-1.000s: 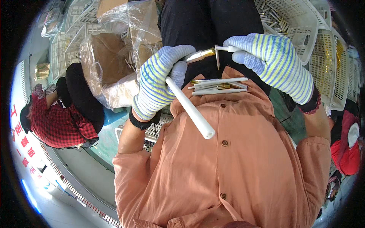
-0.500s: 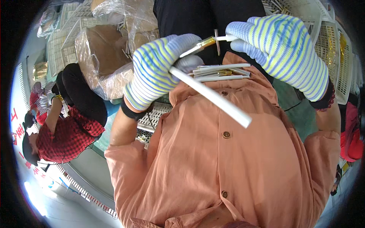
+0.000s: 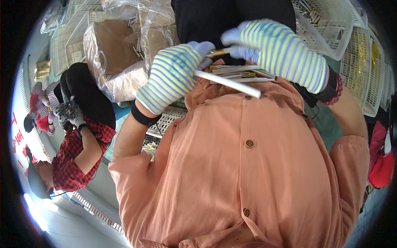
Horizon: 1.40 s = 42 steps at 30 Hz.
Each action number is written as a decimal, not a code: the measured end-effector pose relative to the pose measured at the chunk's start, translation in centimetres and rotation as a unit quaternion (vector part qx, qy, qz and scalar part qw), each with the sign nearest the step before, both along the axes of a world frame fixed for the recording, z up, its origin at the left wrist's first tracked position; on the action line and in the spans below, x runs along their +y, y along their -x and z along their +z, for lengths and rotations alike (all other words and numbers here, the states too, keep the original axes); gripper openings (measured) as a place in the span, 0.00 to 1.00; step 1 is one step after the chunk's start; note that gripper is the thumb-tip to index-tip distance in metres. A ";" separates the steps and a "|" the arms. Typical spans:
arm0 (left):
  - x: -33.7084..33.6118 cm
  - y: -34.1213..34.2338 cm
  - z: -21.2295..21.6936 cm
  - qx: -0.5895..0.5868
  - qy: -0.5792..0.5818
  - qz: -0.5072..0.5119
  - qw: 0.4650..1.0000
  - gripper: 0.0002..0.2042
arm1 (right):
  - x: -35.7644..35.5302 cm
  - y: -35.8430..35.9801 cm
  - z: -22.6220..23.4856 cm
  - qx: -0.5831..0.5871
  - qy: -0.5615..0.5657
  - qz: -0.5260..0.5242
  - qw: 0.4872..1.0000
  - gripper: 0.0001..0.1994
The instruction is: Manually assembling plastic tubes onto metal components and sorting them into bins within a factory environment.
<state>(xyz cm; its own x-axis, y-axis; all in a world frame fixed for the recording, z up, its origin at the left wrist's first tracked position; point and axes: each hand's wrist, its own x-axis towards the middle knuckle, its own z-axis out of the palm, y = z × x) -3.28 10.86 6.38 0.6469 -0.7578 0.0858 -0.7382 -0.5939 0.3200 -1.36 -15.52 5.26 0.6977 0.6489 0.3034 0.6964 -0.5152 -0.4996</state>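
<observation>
My left hand [image 3: 175, 76], in a blue, yellow and white striped glove, is closed around a white tube [image 3: 229, 84] that slants down toward my shirt. Between its thumb and fingertips it also grips a slim rod with a gold-coloured section [image 3: 219, 53]. The far end of that rod meets the fingers of my right hand [image 3: 277, 53], gloved alike and slightly blurred. Those fingers are curled, and what they hold is hidden. Just below, several white rods with gold-coloured sections [image 3: 244, 74] lie on the cloth at my lap.
A carton lined with clear plastic [image 3: 111, 49] stands at the left, beside white crates [image 3: 66, 47]. At the right are a translucent bin [image 3: 335, 33] with small rods and a slotted basket [image 3: 357, 62]. A person in a checked shirt [image 3: 74, 165] sits at left.
My right hand has moved left and closer to my left hand. The white piece at its fingertips no longer shows. The tube in my left hand now points less steeply down.
</observation>
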 end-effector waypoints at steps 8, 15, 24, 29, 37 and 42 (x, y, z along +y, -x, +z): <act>7.8 0.7 -3.2 0.203 0.220 0.324 0.898 0.15 | -1.2 1.9 -1.0 0.097 0.043 -0.005 0.994 0.11; 4.7 1.2 -1.4 0.270 0.244 0.391 0.845 0.15 | 1.6 2.3 -3.6 0.257 0.104 0.063 0.959 0.17; 3.4 2.2 -2.4 0.476 0.310 0.342 0.749 0.17 | 2.5 0.6 -3.5 0.375 0.116 0.117 0.912 0.23; 3.1 2.7 -2.0 0.474 0.315 0.364 0.737 0.17 | 2.5 -0.9 -2.4 0.467 0.153 0.176 0.853 0.26; 2.5 4.3 -1.2 0.465 0.285 0.302 0.782 0.14 | 1.3 1.9 -3.2 0.355 0.122 0.069 0.924 0.22; 3.2 5.6 -1.9 0.473 0.276 0.355 0.758 0.13 | 4.3 0.1 -5.2 0.375 0.166 0.292 0.864 0.24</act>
<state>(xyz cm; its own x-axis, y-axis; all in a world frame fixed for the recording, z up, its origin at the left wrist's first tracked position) -8.88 14.07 4.49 0.8447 -0.2077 -0.4932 0.4186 -0.3176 0.8508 -1.45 -11.25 0.03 0.1418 0.9209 -0.3631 0.4305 -0.3876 -0.8151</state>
